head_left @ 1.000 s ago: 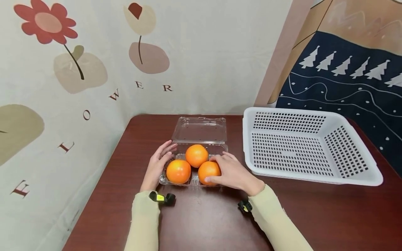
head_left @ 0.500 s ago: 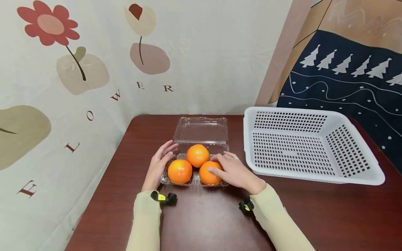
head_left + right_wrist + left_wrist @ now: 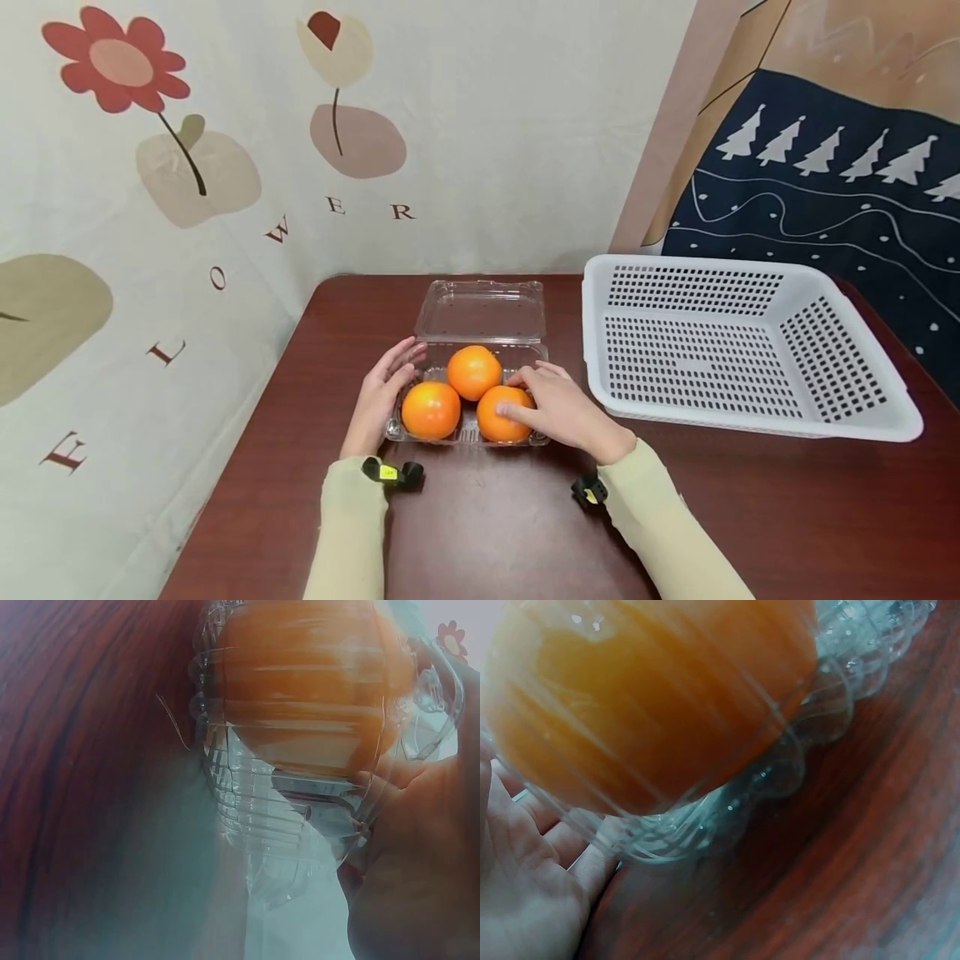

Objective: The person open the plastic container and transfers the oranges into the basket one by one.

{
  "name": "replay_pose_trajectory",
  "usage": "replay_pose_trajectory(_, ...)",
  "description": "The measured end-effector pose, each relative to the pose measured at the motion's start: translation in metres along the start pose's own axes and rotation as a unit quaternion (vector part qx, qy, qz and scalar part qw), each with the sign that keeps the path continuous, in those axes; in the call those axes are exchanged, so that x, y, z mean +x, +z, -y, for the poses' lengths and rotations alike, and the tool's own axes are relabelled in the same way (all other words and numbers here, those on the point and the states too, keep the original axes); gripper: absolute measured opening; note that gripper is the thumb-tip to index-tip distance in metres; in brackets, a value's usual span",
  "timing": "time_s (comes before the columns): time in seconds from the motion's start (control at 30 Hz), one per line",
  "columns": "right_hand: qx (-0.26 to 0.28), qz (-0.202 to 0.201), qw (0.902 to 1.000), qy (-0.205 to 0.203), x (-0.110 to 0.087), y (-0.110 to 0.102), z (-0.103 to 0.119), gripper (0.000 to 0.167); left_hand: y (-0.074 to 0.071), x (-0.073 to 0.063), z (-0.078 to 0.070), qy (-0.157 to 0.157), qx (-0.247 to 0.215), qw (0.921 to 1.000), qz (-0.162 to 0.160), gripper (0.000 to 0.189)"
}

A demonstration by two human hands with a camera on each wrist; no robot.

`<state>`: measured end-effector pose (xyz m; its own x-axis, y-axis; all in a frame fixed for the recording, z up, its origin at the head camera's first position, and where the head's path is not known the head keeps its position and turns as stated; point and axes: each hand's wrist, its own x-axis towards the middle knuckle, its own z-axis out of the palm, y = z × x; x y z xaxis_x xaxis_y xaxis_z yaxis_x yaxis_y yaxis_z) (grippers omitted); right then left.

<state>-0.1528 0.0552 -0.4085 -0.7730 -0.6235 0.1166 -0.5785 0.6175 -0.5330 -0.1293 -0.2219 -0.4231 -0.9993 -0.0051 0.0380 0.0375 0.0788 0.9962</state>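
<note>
A clear plastic clamshell box (image 3: 468, 435) lies on the table with its lid (image 3: 482, 312) folded back flat behind it. Three oranges sit in its tray: a left orange (image 3: 431, 410), a back orange (image 3: 474, 372) and a front right orange (image 3: 504, 414). At the box's left side rests my left hand (image 3: 381, 398), fingers extended along the wall; the left wrist view shows its palm (image 3: 525, 877) beside the clear wall. My right hand (image 3: 558, 404) is over the box's right side, its thumb and forefinger loosely against the front right orange. Its other fingers are partly hidden.
To the right stands a white perforated plastic basket (image 3: 701, 362), close to the right hand. The dark red-brown table (image 3: 480, 525) ends at the back against a printed cloth backdrop (image 3: 517, 142).
My right thumb has moved from the front of the right orange up onto its top, loosening the hold. The left hand stays at the box's side. The view has shifted slightly.
</note>
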Motion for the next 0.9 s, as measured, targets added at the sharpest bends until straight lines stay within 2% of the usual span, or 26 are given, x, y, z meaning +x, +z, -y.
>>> replay_pose_trajectory(0.27, 0.004, -0.014, 0.9998, -0.011, 0.001, 0.003, -0.0023, 0.055, 0.0005, -0.0001, -0.0011, 0.005, -0.005, 1.0, -0.002, 0.044)
replay_pose_trajectory(0.6, -0.019, 0.015, 0.9995, -0.022, -0.002, -0.0009, 0.0017, 0.05, 0.0011, -0.0009, 0.0002, -0.001, 0.0, 1.0, -0.003, 0.046)
replay_pose_trajectory(0.77, -0.04, 0.021, 0.9988, -0.02, -0.0013, 0.0017, 0.0031, 0.053, 0.0009, -0.0023, 0.0008, -0.019, -0.002, 0.9998, -0.002, 0.048)
replay_pose_trajectory(0.9, -0.035, 0.006, 0.9993, -0.011, 0.0011, 0.0025, 0.003, 0.057, 0.0015, 0.0008, -0.0006, -0.025, -0.002, 0.9997, -0.002, 0.048)
